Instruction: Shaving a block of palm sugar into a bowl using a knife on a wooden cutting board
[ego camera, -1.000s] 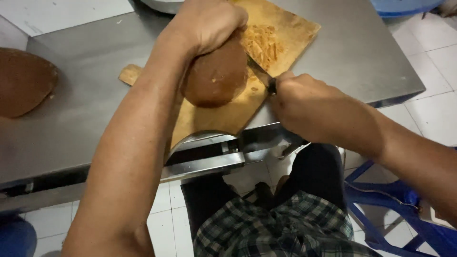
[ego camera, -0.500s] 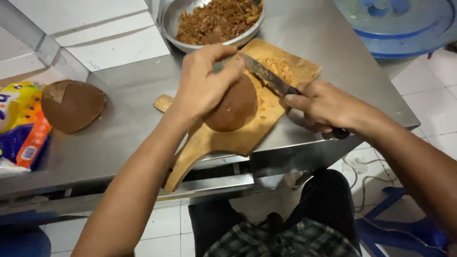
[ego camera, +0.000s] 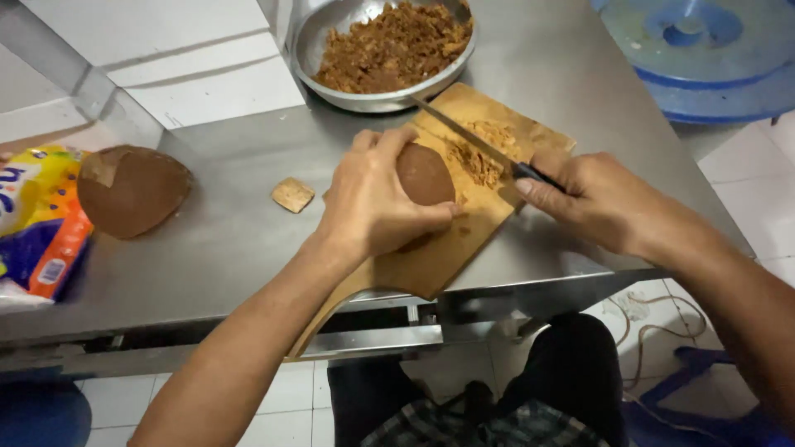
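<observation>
My left hand (ego camera: 373, 199) grips a round brown block of palm sugar (ego camera: 425, 172) standing on a wooden cutting board (ego camera: 439, 248). My right hand (ego camera: 592, 199) holds a knife (ego camera: 464, 135) by its black handle, the blade stretched over the board past the block toward the bowl. Brown shavings (ego camera: 480, 153) lie on the board between the block and the blade.
A metal bowl (ego camera: 331, 33) heaped with brown shavings sits behind the board on the steel table (ego camera: 207, 248). A second brown block (ego camera: 132, 190) and a colourful packet (ego camera: 37, 215) lie at the left, a small brown chip (ego camera: 293, 195) nearby. Blue plastic lid (ego camera: 704, 50) at right.
The view has shifted, so the board and hands appear lower. My right hand has drawn the knife back off the block, blade now pointing toward the bowl. My left hand still grips the block.
</observation>
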